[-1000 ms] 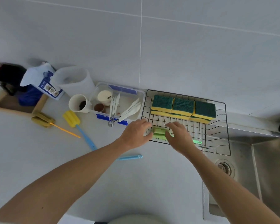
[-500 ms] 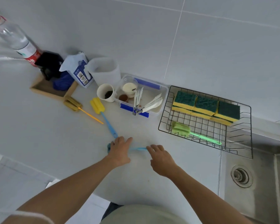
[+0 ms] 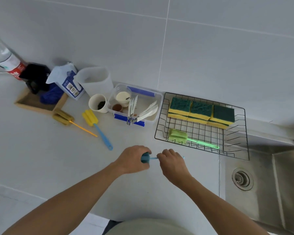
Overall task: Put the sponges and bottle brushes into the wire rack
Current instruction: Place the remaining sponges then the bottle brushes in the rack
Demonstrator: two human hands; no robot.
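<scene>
A black wire rack [image 3: 244, 133] sits at the right, beside the sink. Several green-and-yellow sponges [image 3: 200, 111] are stacked along its back, and a green bottle brush [image 3: 178, 136] lies along its front. My left hand [image 3: 132, 158] is closed around the head of a blue bottle brush [image 3: 145, 158], and my right hand [image 3: 172, 161] grips its thin handle. A yellow-headed brush with a blue handle [image 3: 90, 117] and an orange-handled brush [image 3: 63, 117] lie on the counter at the left.
A plastic tub [image 3: 158, 99] with tongs and small cups stands left of the rack. Behind it are a white cup [image 3: 98, 103], a jug [image 3: 95, 80], a carton, a wooden tray [image 3: 32, 106] and a bottle [image 3: 5, 60]. A steel sink [image 3: 265, 184] lies at right.
Both hands left the green brush in the rack and moved back to the near counter. They closed on the blue brush there, left on its head, right on its handle.
</scene>
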